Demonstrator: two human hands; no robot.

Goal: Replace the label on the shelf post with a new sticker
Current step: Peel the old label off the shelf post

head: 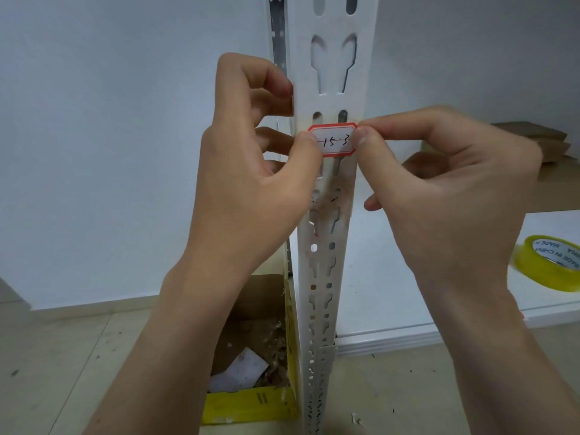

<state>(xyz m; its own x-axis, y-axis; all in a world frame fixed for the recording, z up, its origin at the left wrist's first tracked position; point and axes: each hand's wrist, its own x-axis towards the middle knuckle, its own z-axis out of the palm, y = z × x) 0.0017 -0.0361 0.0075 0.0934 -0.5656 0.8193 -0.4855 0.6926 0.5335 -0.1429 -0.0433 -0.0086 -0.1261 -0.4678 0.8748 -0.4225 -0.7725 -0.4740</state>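
Yellow cardboard makes up the open box point(251, 406) that stands on the floor point(94, 356) just left of the shelf post point(323, 277). Inside it lie 1 white sheet point(241, 370) and a litter of what looks like shavings or torn scraps, too blurred to name.

The sticker point(334, 141), white with a red border, sits on the front face of the white slotted post, about halfway up the frame. Its long axis runs level, straight across the upright post, and the handwritten "15-3" reads upright. The 2 hands meet at it from either side. The left hand point(251, 171) sets its thumb on the sticker's left end, with its fingers curled round the post's left edge. The right hand point(455, 189) pinches the right end between thumb and forefinger, its other fingers loosely curled below.

Brownish smears mark the post just below the sticker. To the right, a roll of yellow tape point(546, 265) lies on the white shelf point(392, 277), well apart from the post. Brown cardboard pieces point(530, 136) rest farther back, partly hidden behind the right hand.
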